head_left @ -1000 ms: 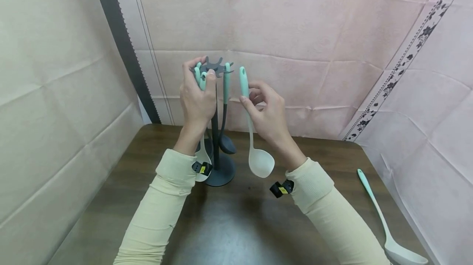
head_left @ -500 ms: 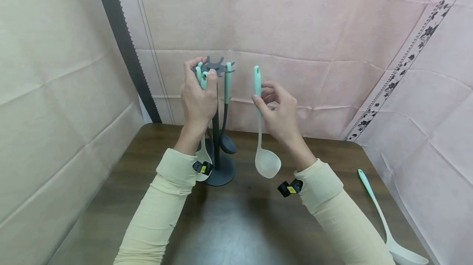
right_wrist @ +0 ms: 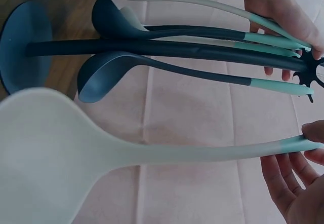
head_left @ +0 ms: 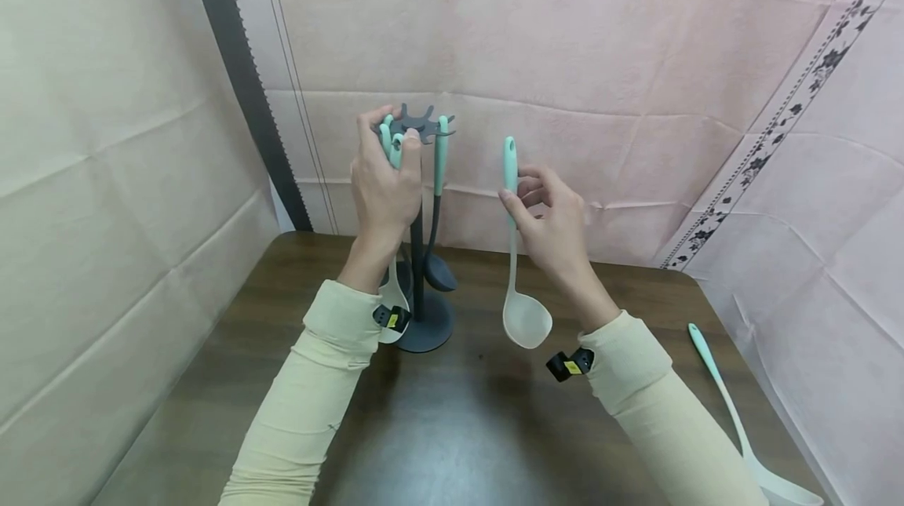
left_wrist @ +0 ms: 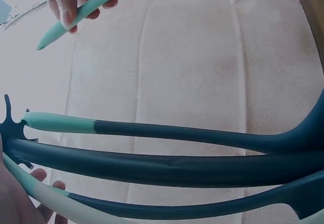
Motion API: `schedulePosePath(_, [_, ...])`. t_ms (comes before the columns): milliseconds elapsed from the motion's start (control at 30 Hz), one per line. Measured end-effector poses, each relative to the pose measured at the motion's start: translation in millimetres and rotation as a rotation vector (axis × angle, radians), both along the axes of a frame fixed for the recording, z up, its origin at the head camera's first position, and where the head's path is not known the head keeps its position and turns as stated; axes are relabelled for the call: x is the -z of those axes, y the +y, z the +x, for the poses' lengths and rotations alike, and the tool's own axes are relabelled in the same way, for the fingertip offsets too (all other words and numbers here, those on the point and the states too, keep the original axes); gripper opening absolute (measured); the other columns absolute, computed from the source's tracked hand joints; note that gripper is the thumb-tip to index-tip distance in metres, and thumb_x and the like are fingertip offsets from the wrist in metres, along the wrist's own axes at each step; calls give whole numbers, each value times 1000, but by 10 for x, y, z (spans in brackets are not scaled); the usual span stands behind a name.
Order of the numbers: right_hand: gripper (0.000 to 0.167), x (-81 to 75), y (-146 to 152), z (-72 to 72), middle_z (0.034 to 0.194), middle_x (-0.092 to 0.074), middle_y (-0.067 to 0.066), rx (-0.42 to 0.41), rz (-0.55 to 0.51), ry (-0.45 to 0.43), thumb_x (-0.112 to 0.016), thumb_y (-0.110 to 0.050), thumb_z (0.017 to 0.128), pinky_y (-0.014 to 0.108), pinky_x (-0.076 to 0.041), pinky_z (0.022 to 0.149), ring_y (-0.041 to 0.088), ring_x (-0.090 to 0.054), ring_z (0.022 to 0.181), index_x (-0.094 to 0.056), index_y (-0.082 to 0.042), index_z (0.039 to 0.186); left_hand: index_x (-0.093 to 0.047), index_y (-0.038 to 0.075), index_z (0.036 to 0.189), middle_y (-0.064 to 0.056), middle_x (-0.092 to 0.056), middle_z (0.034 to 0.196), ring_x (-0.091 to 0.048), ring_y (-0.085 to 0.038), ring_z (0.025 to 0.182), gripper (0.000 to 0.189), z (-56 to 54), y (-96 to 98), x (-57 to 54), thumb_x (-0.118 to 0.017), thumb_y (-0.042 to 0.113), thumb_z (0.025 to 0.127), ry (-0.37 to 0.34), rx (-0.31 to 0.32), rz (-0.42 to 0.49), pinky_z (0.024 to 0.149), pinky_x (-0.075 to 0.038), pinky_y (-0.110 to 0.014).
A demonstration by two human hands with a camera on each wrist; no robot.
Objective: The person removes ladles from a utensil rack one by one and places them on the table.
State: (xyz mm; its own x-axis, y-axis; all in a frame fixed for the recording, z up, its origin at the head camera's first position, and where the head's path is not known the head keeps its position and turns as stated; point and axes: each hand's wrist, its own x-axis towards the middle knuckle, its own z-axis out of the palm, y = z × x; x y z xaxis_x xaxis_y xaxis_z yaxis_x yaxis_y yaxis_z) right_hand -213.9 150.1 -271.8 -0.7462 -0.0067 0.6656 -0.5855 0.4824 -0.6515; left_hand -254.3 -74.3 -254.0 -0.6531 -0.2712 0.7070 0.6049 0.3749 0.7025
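My left hand (head_left: 384,184) grips the top of a dark utensil stand (head_left: 427,331), its fingers and thumb around the hooks and the mint handles hanging there. A dark ladle (head_left: 439,274) with a mint handle hangs on the stand's right side. Partly behind the left wrist hangs a white utensil (head_left: 392,294); another dark ladle (right_wrist: 114,19) shows beside the pole in the right wrist view. To the right of the stand, my right hand (head_left: 554,227) pinches a white ladle (head_left: 526,321) by its mint handle, bowl downward, held in the air apart from the stand.
A white utensil (head_left: 734,416) with a mint handle lies at the right edge of the brown table (head_left: 452,427). Pale cloth (head_left: 565,43) rises behind the table and along both sides.
My right hand has moved to the right, away from the stand, carrying the white ladle, and lately a little lower. The left hand keeps its grip at the stand's top.
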Motion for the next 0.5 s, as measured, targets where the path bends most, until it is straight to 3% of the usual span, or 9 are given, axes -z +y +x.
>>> schedulePosePath(267, [28,38,71,2,94,-69,4,30,15,2,-77,-24,98,23,-55,60,16,-68,80,-70,-12,122,-50,11,144,-2,-52,89,-43,-20,66,57,-12,3,3,-47,45,98,9,26,11,58,-33,-30])
schedulePosePath(500, [28,70,144,-16,91,-69,6,49,32,5,-77,-24,98,22,-55,64,18,-69,80,-70,-10,122,-50,13,144,-4,-49,85,-43,-21,66,57,-12,1,-5,-47,46,98,-5,21,11,58,-33,-30])
